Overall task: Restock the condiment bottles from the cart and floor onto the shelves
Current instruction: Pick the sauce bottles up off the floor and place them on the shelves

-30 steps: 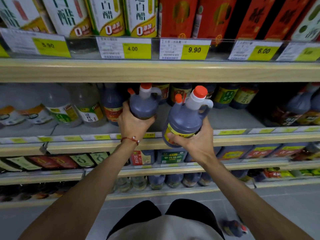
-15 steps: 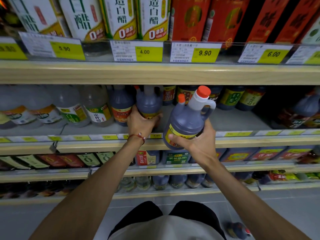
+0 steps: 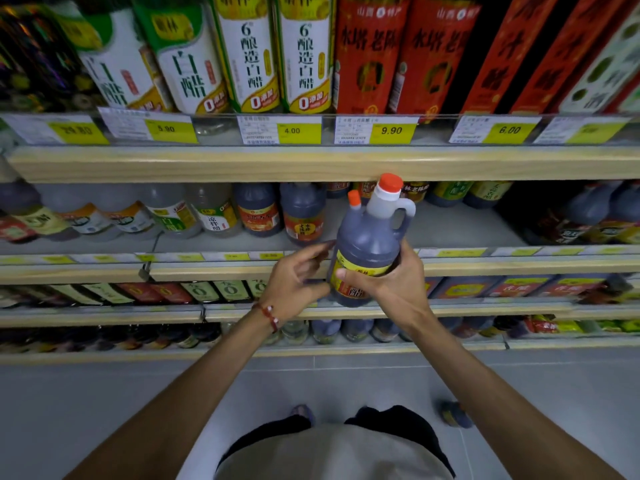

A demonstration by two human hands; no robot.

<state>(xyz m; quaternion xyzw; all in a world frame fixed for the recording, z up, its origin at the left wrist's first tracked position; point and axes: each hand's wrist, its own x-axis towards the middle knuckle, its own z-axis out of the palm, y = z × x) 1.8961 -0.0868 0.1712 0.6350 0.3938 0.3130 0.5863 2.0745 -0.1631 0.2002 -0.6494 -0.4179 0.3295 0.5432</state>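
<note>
Bottle [image 3: 370, 244], dark with an orange cap, is held upright in front of the middle shelf [image 3: 207, 273]. Its cap sits just under the upper shelf [image 3: 311, 164], and two dark jugs [image 3: 301, 216] stand on the middle shelf to its left. The right hand [image 3: 398, 285] grasps its lower body, thumb across the yellow label. The left hand [image 3: 294, 278] hovers just beside it, fingers [image 3: 313, 252] loosely curled and empty; whether they touch the bottle is unclear, and a floor bottle [image 3: 455, 414] is blurred.

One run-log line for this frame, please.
stage: shelving | right grip: holds dark bottle in front of middle shelf | left grip: empty, beside bottle | floor bottle: not yet shelved
</note>
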